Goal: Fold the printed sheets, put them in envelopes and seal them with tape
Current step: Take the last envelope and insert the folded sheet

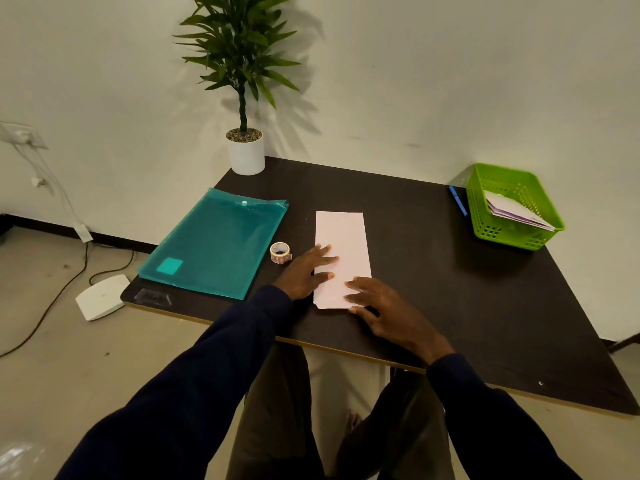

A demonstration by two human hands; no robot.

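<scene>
Folded sheet (341, 258) lies lengthwise at table (433, 271) centre; left hand (306, 271) and right hand (384, 311) press it flat, fingers spread, gripping nothing. Tape roll (280, 252) untouched at 9 o'clock. Green basket (512, 206) at 2 o'clock holds, probably, finished envelopes. Insertion and sealing remain.

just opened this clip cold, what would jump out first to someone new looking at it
First, the two hands, left and right, pressed flat on the near end of a folded white sheet in the middle of the dark table. Next, the colours: a teal plastic folder to the left with a tape roll beside it, and a bright green basket holding papers at the far right. A potted plant stands at the back corner.
</scene>
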